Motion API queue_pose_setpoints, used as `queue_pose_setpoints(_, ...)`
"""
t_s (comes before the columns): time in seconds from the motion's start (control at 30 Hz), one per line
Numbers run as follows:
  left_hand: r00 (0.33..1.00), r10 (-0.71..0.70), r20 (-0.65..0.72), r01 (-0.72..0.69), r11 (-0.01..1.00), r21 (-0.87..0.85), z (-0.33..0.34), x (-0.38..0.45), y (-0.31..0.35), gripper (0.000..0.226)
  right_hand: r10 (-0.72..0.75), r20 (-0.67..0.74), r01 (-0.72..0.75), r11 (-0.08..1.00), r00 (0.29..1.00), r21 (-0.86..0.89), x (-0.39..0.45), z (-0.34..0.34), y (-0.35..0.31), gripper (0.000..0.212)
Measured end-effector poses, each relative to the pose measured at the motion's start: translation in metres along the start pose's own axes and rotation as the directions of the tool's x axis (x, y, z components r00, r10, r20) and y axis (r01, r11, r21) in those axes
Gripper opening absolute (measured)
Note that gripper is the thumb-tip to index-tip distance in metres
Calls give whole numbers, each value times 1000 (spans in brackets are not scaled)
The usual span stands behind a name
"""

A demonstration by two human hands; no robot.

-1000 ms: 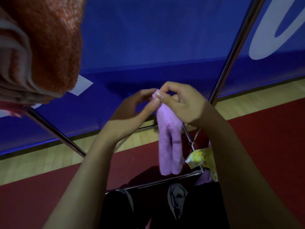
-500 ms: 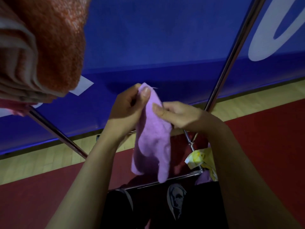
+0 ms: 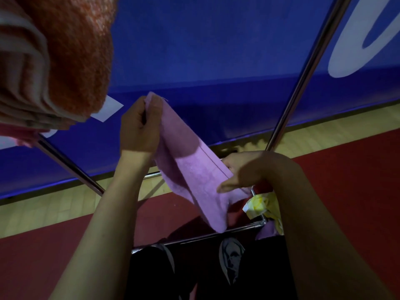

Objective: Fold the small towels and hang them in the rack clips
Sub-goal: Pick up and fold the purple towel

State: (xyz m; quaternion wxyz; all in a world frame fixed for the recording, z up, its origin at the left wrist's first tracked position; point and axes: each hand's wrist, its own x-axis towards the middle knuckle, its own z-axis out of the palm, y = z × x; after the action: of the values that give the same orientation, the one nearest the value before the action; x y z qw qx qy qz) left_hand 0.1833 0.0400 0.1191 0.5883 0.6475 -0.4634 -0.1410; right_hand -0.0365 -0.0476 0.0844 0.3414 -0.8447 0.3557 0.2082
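Note:
A small purple towel [image 3: 194, 169] stretches diagonally between my hands. My left hand [image 3: 138, 131] grips its upper corner, fingers curled round the cloth. My right hand [image 3: 244, 169] pinches the towel's lower right edge between thumb and fingers. The loose lower end of the towel hangs down to the rack's bottom bar [image 3: 194, 237]. An orange towel [image 3: 71, 55] hangs folded on the rack at the upper left. No rack clip is visible.
Metal rack poles run diagonally at the left [image 3: 69, 167] and right [image 3: 303, 72]. A yellow cloth [image 3: 259, 205] hangs by my right wrist. Behind stands a blue banner [image 3: 205, 50], above wooden and red floor [image 3: 357, 169]. My shoes [image 3: 230, 256] show below.
My hands have moved apart: the left rose slightly to the left, the right went down and to the right along the towel's edge. The towel has spread out from a bunched hang.

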Motion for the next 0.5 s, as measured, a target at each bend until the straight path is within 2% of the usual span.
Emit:
queue_pose_setpoints(0.1, 987, -105, -124, 98, 993, -67, -8, 6, -6, 40, 99, 115, -108, 991, 988, 79, 16, 8, 29, 108)
queue_pose_setpoints(0.13, 977, -148, -153, 136, 987, -85, -12, 7, -8, 40, 116, 116, -128, 987, 986, 101, 19, 10, 34, 114)
queue_pose_setpoints(0.17, 969, -181, -170, 166, 981, -99, -16, 8, -10, 40, 112, 108, -124, 986, 988, 113, 15, 8, 33, 110)
queue_pose_setpoints(0.3, 938, -259, -231, 218, 958, -188, -27, 15, -20, 35, 95, 38, -96, 995, 995, 33, -5, -3, 29, 62)
queue_pose_setpoints(0.37, 921, -273, -279, 238, 959, -150, -30, 18, -24, 36, 99, -27, -98, 995, 995, 22, -12, -6, 31, 39)
queue_pose_setpoints(0.43, 929, -251, -273, 241, 968, -71, -33, 19, -26, 36, 30, -157, -17, 996, 987, 84, -19, -8, 31, 21)
queue_pose_setpoints(0.5, 960, -207, -186, 216, 976, 25, -31, 16, -22, 34, -67, -274, 125, 971, 960, 202, -25, -13, 27, 21)
